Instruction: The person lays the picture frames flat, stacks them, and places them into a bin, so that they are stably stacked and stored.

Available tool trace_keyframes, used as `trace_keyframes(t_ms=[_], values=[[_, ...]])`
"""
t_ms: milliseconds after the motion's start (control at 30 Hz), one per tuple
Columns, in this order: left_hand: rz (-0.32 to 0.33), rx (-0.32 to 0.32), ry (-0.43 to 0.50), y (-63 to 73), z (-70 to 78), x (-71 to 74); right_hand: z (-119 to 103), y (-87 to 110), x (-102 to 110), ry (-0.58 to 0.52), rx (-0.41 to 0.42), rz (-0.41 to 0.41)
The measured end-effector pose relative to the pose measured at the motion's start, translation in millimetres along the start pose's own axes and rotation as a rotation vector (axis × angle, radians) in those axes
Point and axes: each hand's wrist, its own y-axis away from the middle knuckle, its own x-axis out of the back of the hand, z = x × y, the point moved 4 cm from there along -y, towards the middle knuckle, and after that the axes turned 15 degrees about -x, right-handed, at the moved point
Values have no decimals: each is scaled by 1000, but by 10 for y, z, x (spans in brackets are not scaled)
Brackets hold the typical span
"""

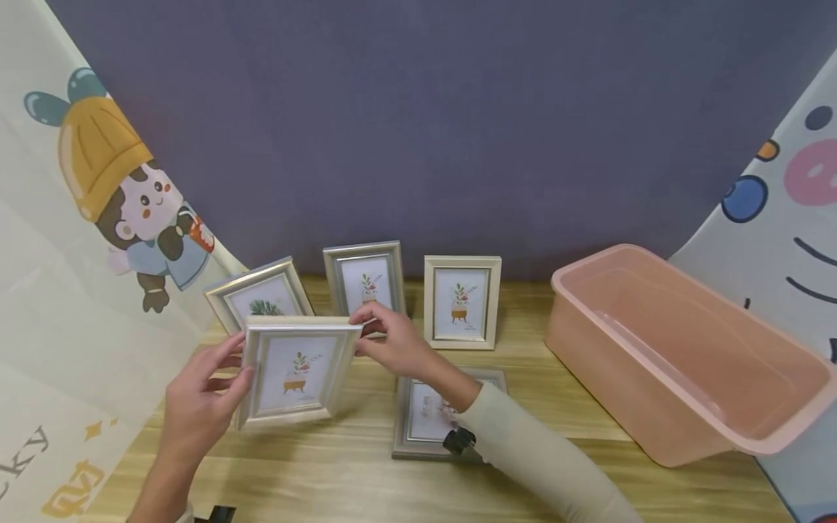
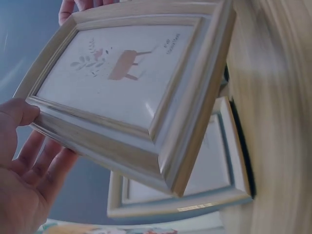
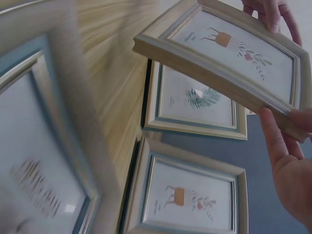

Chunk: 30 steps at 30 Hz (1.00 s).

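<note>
Between both hands a pale picture frame (image 1: 297, 374) with a potted-plant print is held up, front side toward the head camera. My left hand (image 1: 203, 392) grips its left edge, thumb on the front and fingers behind. At the upper right corner my right hand (image 1: 399, 341) pinches it between thumb and fingers. Partly behind the held frame stands a gold-edged frame (image 1: 229, 294) with a green leaf print. Under my right forearm a greyish frame (image 1: 418, 428) lies flat, partly covered by the sleeve. The right wrist view shows the held frame (image 3: 234, 48) tilted, above the standing ones.
At the back stand a silver-grey frame (image 1: 362, 272) and a cream frame (image 1: 463, 301), both with plant prints. A pink plastic bin (image 1: 601, 370) occupies the right side of the wooden table (image 1: 346, 479). A dark backdrop (image 1: 431, 131) rises behind, with printed cloths at both sides.
</note>
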Motion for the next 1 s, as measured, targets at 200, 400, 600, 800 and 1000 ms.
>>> trace_keyframes(t_ms=[200,400,600,800,1000], values=[[-109,-148,-49,-216,90,-166,90,165,225,43,-16,44],[-193,-225,-90,-376,183,-320,150,300,406,102,-2,84],[-234,-344,-199,-528,290,-458,246,418,529,127,-7,88],[-244,-460,-205,-671,410,-683,414,563,650,182,10,94],[-261,-532,-132,-801,535,-881,517,675,700,203,4,77]])
